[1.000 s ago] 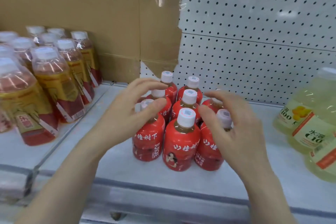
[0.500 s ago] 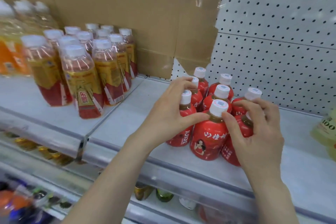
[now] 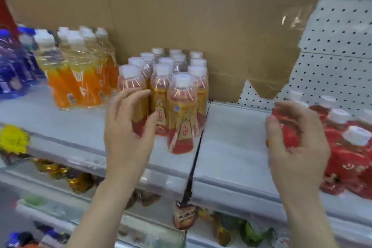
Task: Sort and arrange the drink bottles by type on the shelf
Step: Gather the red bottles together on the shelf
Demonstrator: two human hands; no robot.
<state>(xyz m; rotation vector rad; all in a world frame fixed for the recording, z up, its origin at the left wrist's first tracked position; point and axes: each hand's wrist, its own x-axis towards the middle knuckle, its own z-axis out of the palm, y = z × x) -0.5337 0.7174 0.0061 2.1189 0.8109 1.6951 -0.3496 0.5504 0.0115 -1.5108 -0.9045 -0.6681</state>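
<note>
Several gold-and-red labelled tea bottles (image 3: 181,110) with white caps stand grouped at mid-shelf. My left hand (image 3: 128,127) is against the front-left bottle (image 3: 130,84) of this group, fingers loosely curved over its label and thumb spread toward the neighbouring bottle. Several small red bottles (image 3: 342,147) with white caps stand at the right. My right hand (image 3: 293,139) curls its thumb and fingers round the leftmost red bottle (image 3: 287,129), which is blurred. A bare stretch of shelf (image 3: 231,137) lies between the two groups.
Orange-labelled yellow drinks (image 3: 76,78) and blue bottles (image 3: 12,62) stand further left. A cardboard sheet (image 3: 181,20) and white pegboard (image 3: 332,56) back the shelf. A dark divider (image 3: 195,153) runs to the shelf's front edge. Cans and bottles fill the lower shelf (image 3: 80,183).
The view has swung left. My left hand left the red bottles and moved over to the gold-labelled group. My right hand stays at the left side of the red group.
</note>
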